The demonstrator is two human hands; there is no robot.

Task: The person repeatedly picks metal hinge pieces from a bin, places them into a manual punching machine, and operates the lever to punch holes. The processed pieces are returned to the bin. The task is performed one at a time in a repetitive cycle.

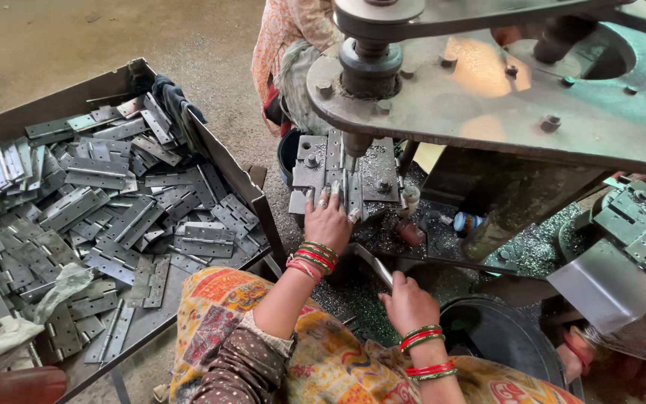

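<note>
The left hand (328, 221) lies on the press bed, fingers (324, 199) pressed flat on a metal hinge (353, 196) under the punch (356, 144). The right hand (408, 301) (bangled) curls shut around a lever (374, 266). A tray (218, 161) of hinges sits left.

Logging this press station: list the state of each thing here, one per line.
Left hand: fingers pressed on the hinge under the punch.
Right hand: closed on a metal lever.
Hinge: flat on the die plate.
Punch: raised above the hinge.
Tray: piled with loose hinges.
Black bucket: contents cannot be told.
</note>
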